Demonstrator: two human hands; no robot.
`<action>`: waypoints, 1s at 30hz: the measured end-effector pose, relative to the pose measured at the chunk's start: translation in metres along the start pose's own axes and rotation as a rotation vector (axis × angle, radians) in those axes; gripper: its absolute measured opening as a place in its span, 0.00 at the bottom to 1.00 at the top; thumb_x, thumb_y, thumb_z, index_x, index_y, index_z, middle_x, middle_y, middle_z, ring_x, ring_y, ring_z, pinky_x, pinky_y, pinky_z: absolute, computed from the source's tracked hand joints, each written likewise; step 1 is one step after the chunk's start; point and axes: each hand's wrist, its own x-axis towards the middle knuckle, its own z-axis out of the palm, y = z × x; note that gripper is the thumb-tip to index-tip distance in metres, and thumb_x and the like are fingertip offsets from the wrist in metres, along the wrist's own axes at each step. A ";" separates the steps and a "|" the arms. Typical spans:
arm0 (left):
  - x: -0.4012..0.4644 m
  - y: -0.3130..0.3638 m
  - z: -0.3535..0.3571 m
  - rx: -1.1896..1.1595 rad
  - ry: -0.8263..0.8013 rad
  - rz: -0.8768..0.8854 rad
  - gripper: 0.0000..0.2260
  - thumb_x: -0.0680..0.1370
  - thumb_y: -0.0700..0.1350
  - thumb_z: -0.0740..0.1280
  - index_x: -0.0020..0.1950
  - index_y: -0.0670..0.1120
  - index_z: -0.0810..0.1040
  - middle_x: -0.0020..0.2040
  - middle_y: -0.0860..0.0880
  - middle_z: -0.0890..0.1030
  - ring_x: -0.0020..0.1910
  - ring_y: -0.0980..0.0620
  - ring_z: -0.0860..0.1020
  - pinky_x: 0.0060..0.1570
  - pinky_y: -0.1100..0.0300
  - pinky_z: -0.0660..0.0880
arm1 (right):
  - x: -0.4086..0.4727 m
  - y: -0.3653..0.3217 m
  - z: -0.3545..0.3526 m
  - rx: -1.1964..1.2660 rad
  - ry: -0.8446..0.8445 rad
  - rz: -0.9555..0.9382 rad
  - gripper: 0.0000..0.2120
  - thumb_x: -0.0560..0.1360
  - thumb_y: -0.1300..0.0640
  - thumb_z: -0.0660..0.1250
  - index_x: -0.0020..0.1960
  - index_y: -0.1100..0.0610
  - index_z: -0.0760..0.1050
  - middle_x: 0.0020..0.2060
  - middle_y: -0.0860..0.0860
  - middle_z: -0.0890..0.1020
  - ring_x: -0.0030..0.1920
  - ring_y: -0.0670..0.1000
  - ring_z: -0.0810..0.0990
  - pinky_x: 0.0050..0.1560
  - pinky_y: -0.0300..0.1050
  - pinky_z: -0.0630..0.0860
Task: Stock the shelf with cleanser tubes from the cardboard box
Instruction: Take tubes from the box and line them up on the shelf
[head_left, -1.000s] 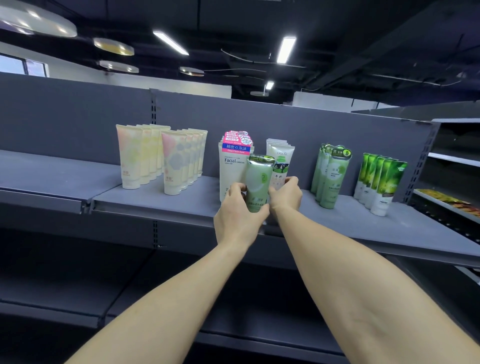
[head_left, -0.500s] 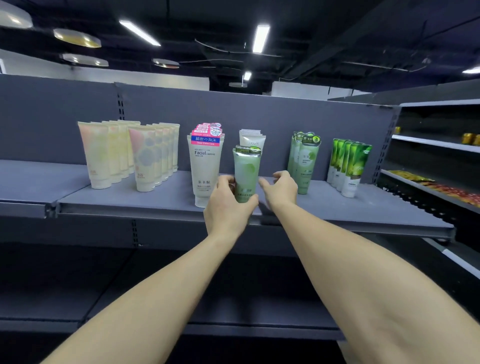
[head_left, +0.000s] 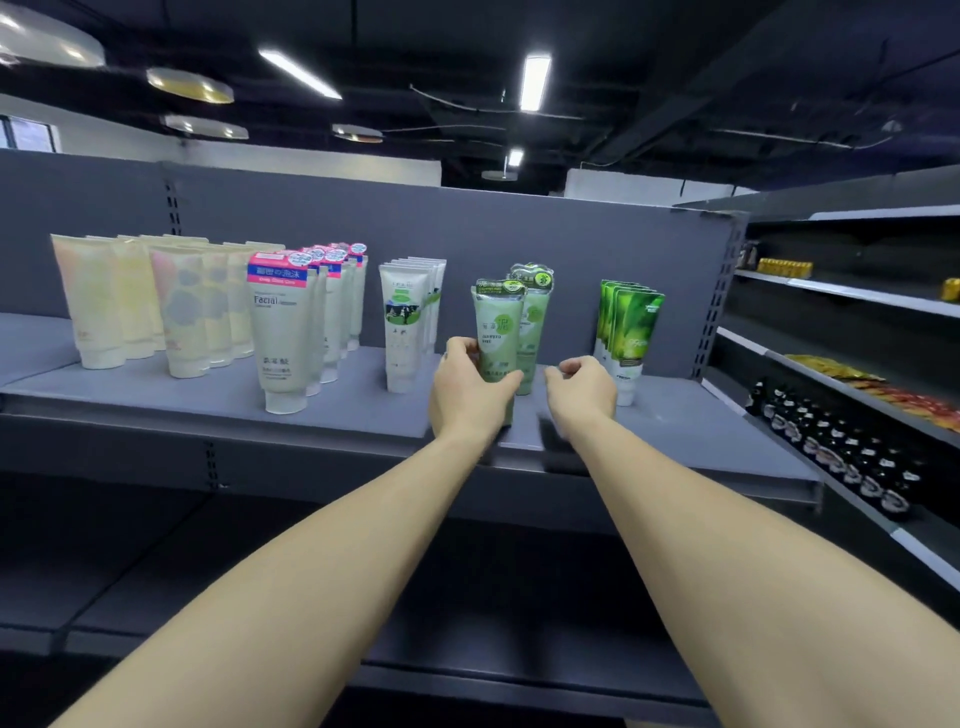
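Holding tube upright w/ left hand, fingers wrapped round its lower half, cap end down at shelf front edge, just ahead of a matching tube. Right hand apart from tube, fingers loosely curled, gripping nothing. Head view only; box not in frame.

Handling est.: light, soft plastic body, dents if squeezed; glossy, prob. a bit slippery. Stiffest at cap and crimped top. Best hold low near cap, light pinch, so it stands w/o tipping neighbours.
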 end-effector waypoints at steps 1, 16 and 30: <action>0.002 0.001 0.008 0.007 0.001 0.000 0.22 0.68 0.53 0.76 0.56 0.50 0.71 0.51 0.53 0.79 0.49 0.52 0.79 0.48 0.52 0.78 | 0.004 0.002 -0.001 0.012 -0.005 -0.003 0.10 0.78 0.54 0.64 0.58 0.56 0.76 0.54 0.53 0.81 0.54 0.54 0.78 0.47 0.42 0.69; 0.034 0.000 0.061 0.032 -0.018 -0.018 0.24 0.68 0.48 0.77 0.59 0.48 0.70 0.55 0.50 0.77 0.50 0.49 0.78 0.47 0.52 0.76 | 0.034 0.011 0.015 0.070 -0.034 0.000 0.12 0.79 0.56 0.62 0.61 0.57 0.75 0.56 0.51 0.81 0.57 0.53 0.78 0.50 0.41 0.69; 0.030 0.000 0.053 0.095 -0.101 -0.024 0.29 0.66 0.51 0.79 0.59 0.45 0.68 0.57 0.48 0.75 0.54 0.46 0.76 0.48 0.52 0.74 | 0.022 0.009 0.010 0.065 0.003 0.026 0.14 0.78 0.61 0.61 0.62 0.57 0.75 0.59 0.52 0.80 0.58 0.54 0.77 0.54 0.43 0.71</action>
